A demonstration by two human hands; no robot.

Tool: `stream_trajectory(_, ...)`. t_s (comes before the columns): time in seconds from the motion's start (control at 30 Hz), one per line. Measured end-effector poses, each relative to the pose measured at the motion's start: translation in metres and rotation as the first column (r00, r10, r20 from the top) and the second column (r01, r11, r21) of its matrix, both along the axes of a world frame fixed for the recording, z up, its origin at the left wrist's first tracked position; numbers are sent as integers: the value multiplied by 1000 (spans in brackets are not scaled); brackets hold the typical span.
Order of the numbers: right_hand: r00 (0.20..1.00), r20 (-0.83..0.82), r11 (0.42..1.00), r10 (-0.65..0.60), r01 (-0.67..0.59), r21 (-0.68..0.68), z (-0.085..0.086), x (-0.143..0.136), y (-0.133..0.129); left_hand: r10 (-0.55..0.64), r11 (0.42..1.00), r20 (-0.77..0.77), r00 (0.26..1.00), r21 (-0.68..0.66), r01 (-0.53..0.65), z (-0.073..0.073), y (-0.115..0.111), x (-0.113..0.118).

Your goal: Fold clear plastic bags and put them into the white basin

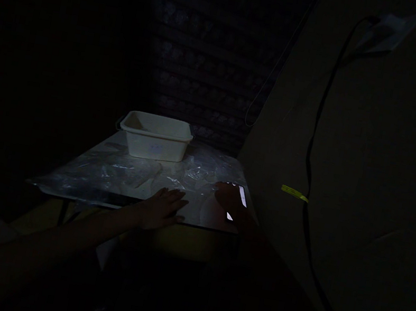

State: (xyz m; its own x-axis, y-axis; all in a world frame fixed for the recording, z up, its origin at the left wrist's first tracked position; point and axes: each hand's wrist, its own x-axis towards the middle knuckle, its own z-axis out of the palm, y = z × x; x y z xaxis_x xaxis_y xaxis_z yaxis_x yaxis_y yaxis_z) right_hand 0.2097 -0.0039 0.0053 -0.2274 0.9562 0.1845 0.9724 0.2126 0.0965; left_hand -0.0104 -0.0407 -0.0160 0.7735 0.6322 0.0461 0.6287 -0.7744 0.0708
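In dim light, my left hand [162, 209] rests at the front edge of a small table [194, 211], fingers spread, holding nothing. My right hand [230, 198] lies over a phone with a lit screen [243, 197] near the table's right edge. It covers much of the phone, and its fingers are too dark to make out clearly. Crumpled clear plastic sheeting [109, 170] spreads over the tabletop. Toward the back of the table stands a white tub [157, 147], upright, with faint marks on its front.
A wall [373, 152] rises on the right, with a dark cable [312, 142] hanging down it from an outlet plate [393, 32]. A yellow tag [293, 193] is attached to the cable. Behind the table is a dark ridged surface [209, 59] with a thin looped cord [268, 83].
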Motion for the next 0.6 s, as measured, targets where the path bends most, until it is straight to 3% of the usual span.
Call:
stream_trajectory(0.4,972,-186,986,-146,129,-102,-10,-14,13,-52,995,-90,995,-94,43,2,-11,12)
stream_trajectory(0.6,916,-381,992,-126,109,-65,-18,-8,26,-61,992,-106,993,-113,49,8,-14,13)
